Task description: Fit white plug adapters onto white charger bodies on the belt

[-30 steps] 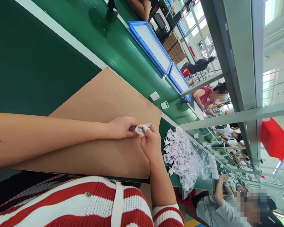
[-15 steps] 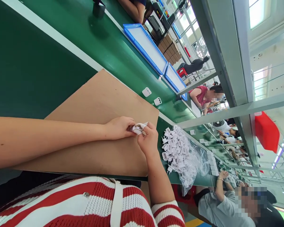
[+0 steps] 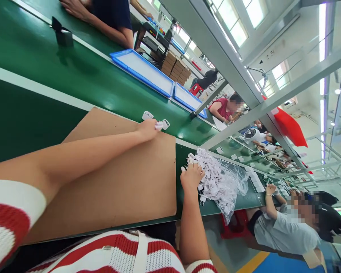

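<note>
My left hand (image 3: pixel 148 129) reaches across the brown board to the green belt, its fingers closed on a white plastic casing (image 3: pixel 166 124). Part of that casing is hidden by the fingers. Just behind the hand lies another white casing (image 3: pixel 147 115) on the belt. My right hand (image 3: pixel 192 175) rests at the near left side of a heap of small white plug parts (image 3: pixel 211 170), fingers spread and touching it. Whether a part is under those fingertips is hard to see.
The brown board (image 3: pixel 125 182) lies on the green table before me. A clear plastic bag (image 3: pixel 237 185) spreads beside the heap. Blue-rimmed trays (image 3: pixel 144 70) line the belt's far side. A metal frame post (image 3: pixel 230 131) crosses beyond. Co-workers sit opposite and to the right.
My hands have parted from around a white part over the board. The left has gone forward to the casings on the belt, the right across to the heap. The view has turned.
</note>
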The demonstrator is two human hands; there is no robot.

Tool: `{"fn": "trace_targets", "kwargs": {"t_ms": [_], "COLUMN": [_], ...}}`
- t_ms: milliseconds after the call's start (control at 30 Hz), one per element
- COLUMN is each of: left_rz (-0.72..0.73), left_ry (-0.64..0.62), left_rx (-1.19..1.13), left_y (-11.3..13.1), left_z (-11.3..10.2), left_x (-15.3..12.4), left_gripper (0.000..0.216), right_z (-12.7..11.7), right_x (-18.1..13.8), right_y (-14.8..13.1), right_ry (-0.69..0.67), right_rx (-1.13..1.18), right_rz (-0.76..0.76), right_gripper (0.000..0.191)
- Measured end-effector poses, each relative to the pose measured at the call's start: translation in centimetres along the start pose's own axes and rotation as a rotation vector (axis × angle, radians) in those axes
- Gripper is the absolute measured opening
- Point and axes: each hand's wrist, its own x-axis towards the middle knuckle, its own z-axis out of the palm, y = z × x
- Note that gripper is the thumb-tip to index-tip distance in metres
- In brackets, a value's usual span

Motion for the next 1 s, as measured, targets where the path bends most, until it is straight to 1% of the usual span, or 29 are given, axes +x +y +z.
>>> {"fn": "trace_targets", "kwargs": {"t_ms": [67, 100, 167, 233, 267, 333, 367, 433, 467, 500, 567, 600, 633, 667, 733, 800, 833, 900, 1000], "left_rz": [-0.049, -0.071, -0.089, -0.064, -0.037, 0.031, 0.057, 0.072, 0.054, 0.026, -0.028, -0.047, -0.053, -0.044, 0.010, 0.093, 0.124, 0.141, 0.126], "left_ry": [0.038, 0.048, 0.057, 0.070, 0.087, 0.159, 0.217, 0.345, 0.376, 0.373, 0.297, 0.258, 0.256, 0.288, 0.372, 0.394, 0.362, 0.239, 0.007], "left_rx": [0.037, 0.052, 0.074, 0.084, 0.088, 0.099, 0.109, 0.141, 0.157, 0.169, 0.181, 0.182, 0.179, 0.174, 0.155, 0.119, 0.095, 0.020, -0.118], "left_y": [0.5, 0.7, 0.7, 0.5, 0.4, 0.0, -0.4, -1.5, -2.2, -3.0, -4.5, -5.2, -5.7, -6.0, -6.0, -5.4, -5.0, -4.0, -2.9], "left_z": [0.3, 0.4, 0.6, 0.8, 0.9, 0.9, 0.7, -0.1, -0.7, -1.5, -3.3, -4.1, -4.8, -5.3, -5.6, -5.0, -4.4, -2.9, -0.4], "left_x": [2.4, 3.2, 4.0, 3.7, 3.3, 2.4, 2.0, 1.8, 2.0, 2.3, 3.1, 3.4, 3.6, 3.4, 2.1, -0.5, -2.1, -5.8, -10.6], "left_gripper": [0.019, 0.021, 0.024, 0.031, 0.038, 0.056, 0.065, 0.077, 0.081, 0.081, 0.071, 0.065, 0.063, 0.066, 0.075, 0.074, 0.071, 0.062, 0.053], "right_z": [1.1, 1.6, 2.5, 3.1, 3.3, 3.5, 3.5, 3.5, 3.4, 3.3, 3.1, 3.0, 2.9, 2.9, 3.0, 3.1, 3.1, 3.0, 2.5], "right_x": [0.5, 0.7, 0.8, 0.9, 0.8, 0.8, 0.8, 0.7, 0.6, 0.5, 0.2, 0.1, -0.1, -0.2, -0.3, -0.4, -0.4, -0.5, -0.7], "right_y": [0.6, 0.8, 1.3, 1.7, 1.9, 2.2, 2.2, 1.8, 1.5, 1.1, 0.1, -0.3, -0.7, -1.0, -1.5, -1.6, -1.5, -1.3, -1.1], "right_ry": [-0.044, -0.044, -0.009, 0.056, 0.097, 0.182, 0.221, 0.272, 0.284, 0.287, 0.255, 0.214, 0.159, 0.097, -0.018, -0.080, -0.092, -0.093, -0.057], "right_rx": [-0.039, -0.026, 0.026, 0.084, 0.112, 0.179, 0.227, 0.373, 0.478, 0.600, 0.861, 0.983, 1.088, 1.174, 1.296, 1.364, 1.375, 1.328, 1.080], "right_rz": [0.016, 0.015, 0.009, -0.004, -0.006, -0.006, -0.007, -0.028, -0.039, -0.042, -0.006, 0.031, 0.073, 0.108, 0.145, 0.136, 0.116, 0.034, -0.162], "right_gripper": [0.027, 0.027, 0.024, 0.019, 0.018, 0.017, 0.016, 0.017, 0.018, 0.020, 0.024, 0.027, 0.029, 0.030, 0.030, 0.029, 0.029, 0.029, 0.021]}}
